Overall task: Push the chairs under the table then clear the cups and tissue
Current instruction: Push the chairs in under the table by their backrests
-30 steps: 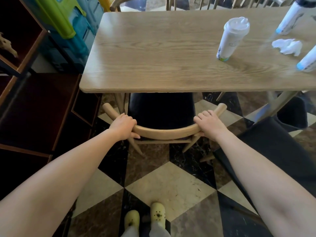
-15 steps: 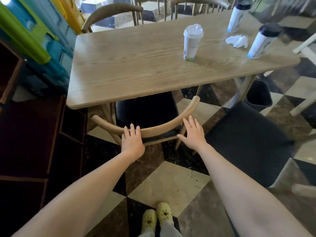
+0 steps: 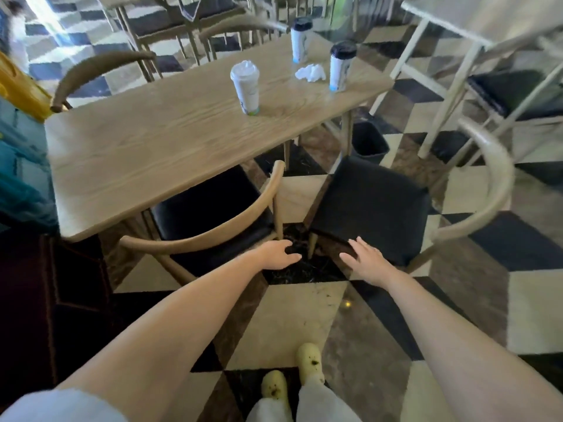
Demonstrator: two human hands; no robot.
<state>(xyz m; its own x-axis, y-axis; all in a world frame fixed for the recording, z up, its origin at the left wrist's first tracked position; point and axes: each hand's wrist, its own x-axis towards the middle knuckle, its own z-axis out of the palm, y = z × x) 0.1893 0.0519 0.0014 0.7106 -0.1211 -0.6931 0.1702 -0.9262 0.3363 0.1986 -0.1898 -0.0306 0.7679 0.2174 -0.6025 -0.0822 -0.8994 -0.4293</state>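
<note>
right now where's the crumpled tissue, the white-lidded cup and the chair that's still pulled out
crumpled tissue (image 3: 310,72), head view, middle of the wad
white-lidded cup (image 3: 247,91), head view, its paper side below the lid
pulled-out chair (image 3: 370,207), head view, middle of its black seat

- Table (image 3: 158,141): pale wood top with strong grain, matt and smooth.
- Near chair (image 3: 213,236): bent light-wood backrest with a soft sheen; its seat is black, matt padding.
- Right chair (image 3: 493,184): paler curved wooden backrest, black matt cushion.
- Near cup (image 3: 246,88): white paper wall, white plastic lid.
- Two far cups (image 3: 341,67): white walls, dark lids.
- Tissue (image 3: 310,72): crumpled white paper.
- Floor (image 3: 289,324): polished stone-look tiles, glossy, cream, brown and black.
- Shoes (image 3: 309,360): pale yellow, smooth foam-like clogs.
</note>
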